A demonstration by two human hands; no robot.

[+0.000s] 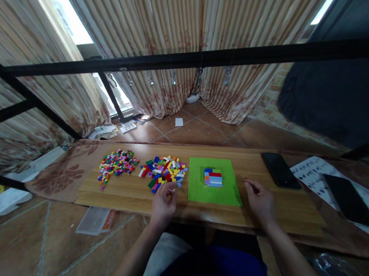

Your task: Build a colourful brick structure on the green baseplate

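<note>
My left hand point(164, 203) is closed in a pinch at the near edge of the pile of larger bricks point(167, 169). A small white piece point(172, 190) shows at its fingertips, too small to make out fully. A green baseplate point(213, 198) lies between my two hands. On the baseplate sits a compact block of joined bricks point(213, 178) in blue, red, light blue, orange and purple. Just right of the baseplate, my right hand point(261, 202) has its thumb and fingers pressed together near the table top; what they hold, if anything, is hidden.
A heap of tiny colourful bricks point(119, 163) lies at the left of the wooden board point(134, 197). To the right are a black phone point(280, 169), a printed sheet point(313, 169) and a second dark phone point(351, 200). A black metal bar point(179, 60) crosses beyond the board.
</note>
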